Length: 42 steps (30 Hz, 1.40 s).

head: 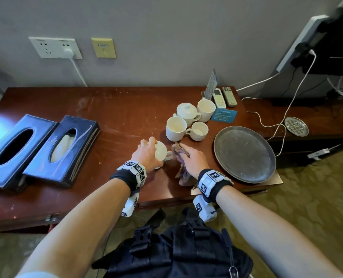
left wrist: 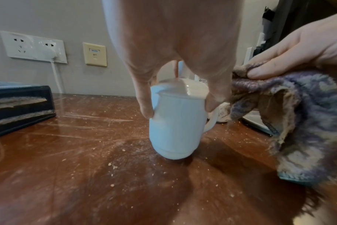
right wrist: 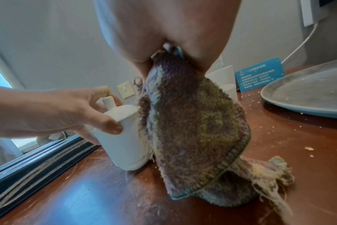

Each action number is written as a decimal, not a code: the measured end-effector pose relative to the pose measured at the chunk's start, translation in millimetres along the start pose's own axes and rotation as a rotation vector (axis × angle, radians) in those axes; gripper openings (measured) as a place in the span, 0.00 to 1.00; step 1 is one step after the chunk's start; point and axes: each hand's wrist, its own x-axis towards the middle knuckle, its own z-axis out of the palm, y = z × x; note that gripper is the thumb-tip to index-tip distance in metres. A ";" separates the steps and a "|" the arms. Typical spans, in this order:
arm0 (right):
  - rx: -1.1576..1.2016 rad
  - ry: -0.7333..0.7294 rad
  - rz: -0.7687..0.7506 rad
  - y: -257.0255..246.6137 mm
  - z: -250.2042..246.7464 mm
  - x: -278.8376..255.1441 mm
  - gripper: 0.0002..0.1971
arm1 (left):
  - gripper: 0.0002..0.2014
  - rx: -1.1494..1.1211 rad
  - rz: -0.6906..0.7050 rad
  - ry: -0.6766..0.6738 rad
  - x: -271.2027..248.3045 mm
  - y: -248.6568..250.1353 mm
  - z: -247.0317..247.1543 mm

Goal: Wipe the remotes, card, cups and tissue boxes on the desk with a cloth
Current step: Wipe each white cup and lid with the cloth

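Left hand [head: 146, 155] grips lidded cup [left wrist: 176, 121] on desk [head: 116, 117]; right hand [head: 194, 159] clutches cloth [right wrist: 192, 121] against cup.

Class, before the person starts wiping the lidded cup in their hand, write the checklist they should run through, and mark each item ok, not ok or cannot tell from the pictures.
1. Left hand grips the lidded cup from above, fingers around its rim: ok.
2. Lid seated on the cup: ok.
3. Right hand holds the cloth: ok.
4. Cloth against the cup's side: ok, it touches in the right wrist view.
5. Cup base steady on the desk: cannot tell; it looks tilted.
6. Cloth clean enough: not ok; it is frayed, and crumbs lie on the desk around it.
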 end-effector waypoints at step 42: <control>0.108 0.075 -0.078 -6.9 -87.4 98.6 0.19 | 0.34 -0.112 -0.130 0.160 85.2 43.0 -97.6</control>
